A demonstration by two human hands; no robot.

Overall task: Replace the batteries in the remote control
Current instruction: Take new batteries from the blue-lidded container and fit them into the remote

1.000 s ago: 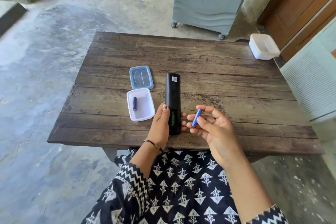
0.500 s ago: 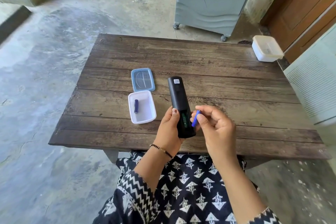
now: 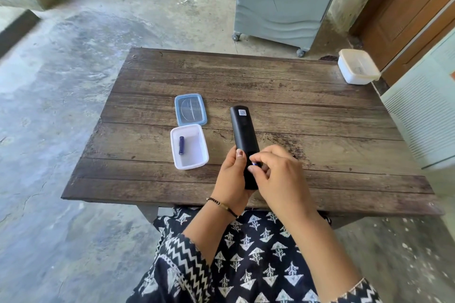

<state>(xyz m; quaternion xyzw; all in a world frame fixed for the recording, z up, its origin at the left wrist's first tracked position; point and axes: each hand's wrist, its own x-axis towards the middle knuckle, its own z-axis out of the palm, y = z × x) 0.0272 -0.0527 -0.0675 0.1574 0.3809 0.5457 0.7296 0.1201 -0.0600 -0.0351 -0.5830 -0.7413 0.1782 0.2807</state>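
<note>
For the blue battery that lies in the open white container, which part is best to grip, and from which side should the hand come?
Grip the blue battery across its middle, on its two long sides, coming straight down from above. It lies flat, lengthwise, near the left wall of the open white container, so a sideways approach is likely blocked by the walls. The right hand is busy at the remote, which the left hand holds.

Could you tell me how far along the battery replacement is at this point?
Done: the open white container sits beside its lid. In hand: the left hand grips the remote while the right hand presses a blue battery into it. Left: the second battery in the container.
</note>
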